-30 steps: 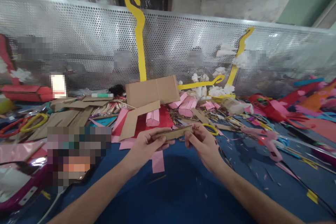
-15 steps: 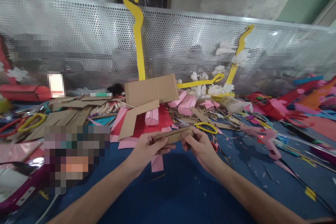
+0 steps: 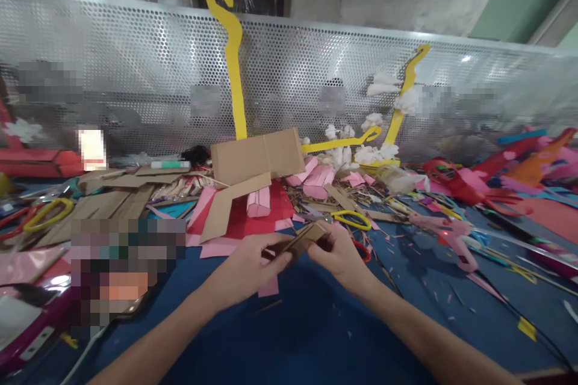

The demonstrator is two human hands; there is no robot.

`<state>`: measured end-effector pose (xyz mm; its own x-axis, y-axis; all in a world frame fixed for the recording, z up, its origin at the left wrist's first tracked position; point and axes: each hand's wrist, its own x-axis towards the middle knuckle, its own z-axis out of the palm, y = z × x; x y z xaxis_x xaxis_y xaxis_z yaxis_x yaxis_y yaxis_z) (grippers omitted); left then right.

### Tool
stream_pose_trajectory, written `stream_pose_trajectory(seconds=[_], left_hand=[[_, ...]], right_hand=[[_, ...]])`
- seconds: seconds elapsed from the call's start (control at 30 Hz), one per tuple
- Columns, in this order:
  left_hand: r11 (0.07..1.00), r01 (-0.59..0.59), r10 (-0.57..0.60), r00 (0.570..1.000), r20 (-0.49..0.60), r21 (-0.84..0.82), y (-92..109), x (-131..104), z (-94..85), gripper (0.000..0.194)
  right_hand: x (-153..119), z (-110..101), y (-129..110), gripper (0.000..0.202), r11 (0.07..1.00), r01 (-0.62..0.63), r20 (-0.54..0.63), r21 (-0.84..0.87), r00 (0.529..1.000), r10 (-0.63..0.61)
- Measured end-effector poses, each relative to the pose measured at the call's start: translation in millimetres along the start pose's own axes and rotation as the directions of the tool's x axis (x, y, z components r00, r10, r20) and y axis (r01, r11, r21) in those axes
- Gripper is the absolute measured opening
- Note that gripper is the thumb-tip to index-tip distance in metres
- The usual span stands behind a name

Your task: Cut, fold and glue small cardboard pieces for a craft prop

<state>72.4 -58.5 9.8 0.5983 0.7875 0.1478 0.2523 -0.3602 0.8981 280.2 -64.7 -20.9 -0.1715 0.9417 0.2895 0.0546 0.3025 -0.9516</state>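
Both of my hands hold one small brown cardboard strip (image 3: 303, 238) just above the blue table (image 3: 311, 325). My left hand (image 3: 253, 261) pinches its near end between thumb and fingers. My right hand (image 3: 336, 252) grips its far end, which is tilted up and away from me. A pink paper scrap (image 3: 270, 287) lies on the table under my left hand. Yellow-handled scissors (image 3: 350, 218) lie just beyond my right hand.
Folded cardboard pieces (image 3: 255, 159) and pink and red paper (image 3: 259, 207) are heaped behind my hands. A perforated metal screen (image 3: 135, 78) with yellow hook shapes (image 3: 235, 60) closes the back. A pink glue gun (image 3: 451, 234) lies at right, flat cardboard sheets (image 3: 112, 201) at left.
The cardboard strip has turned from lying level across both hands to pointing away, its far end raised. My hands have come closer together.
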Motion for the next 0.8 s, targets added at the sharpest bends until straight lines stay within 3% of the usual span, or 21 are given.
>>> stream_pose_trajectory(seconds=[0.07,0.2,0.43,0.57,0.63,0.7,0.8], left_hand=[[0.999,-0.002,0.005,0.998,-0.064,0.049,1.8,0.4,3.9,0.025],[0.988,0.011,0.007,0.993,-0.116,0.151,-3.8,2.9,9.8,0.029],[0.994,-0.028,0.012,0.990,-0.144,-0.109,-12.5,7.9,14.2,0.027],[0.976,0.080,-0.119,0.975,-0.190,-0.201,-15.9,8.8,13.9,0.027],[0.952,0.138,-0.202,0.953,-0.225,-0.272,-18.8,8.4,12.2,0.029],[0.922,0.148,-0.248,0.936,-0.251,-0.359,-21.4,7.7,9.7,0.032],[0.866,0.115,-0.279,0.919,-0.279,-0.486,-23.8,7.2,5.0,0.036]], right_hand=[[-0.8,3.4,-3.1,0.006,1.000,0.011,0.034,-0.014,0.999,-0.011],[-2.8,6.6,-2.2,0.019,0.996,0.025,-0.023,-0.083,0.999,-0.027],[-2.6,7.5,-2.4,0.023,0.990,0.043,0.008,-0.136,0.999,-0.042],[3.6,-10.0,-9.2,0.024,0.964,0.050,-0.049,-0.260,0.997,-0.065],[7.6,-33.6,-11.8,0.025,0.867,0.033,-0.130,-0.498,0.985,-0.112],[9.6,-62.7,-11.5,0.021,0.654,0.005,-0.077,-0.756,0.992,-0.096],[7.3,-98.7,-4.3,0.023,0.393,0.035,0.049,-0.919,0.998,0.027]])
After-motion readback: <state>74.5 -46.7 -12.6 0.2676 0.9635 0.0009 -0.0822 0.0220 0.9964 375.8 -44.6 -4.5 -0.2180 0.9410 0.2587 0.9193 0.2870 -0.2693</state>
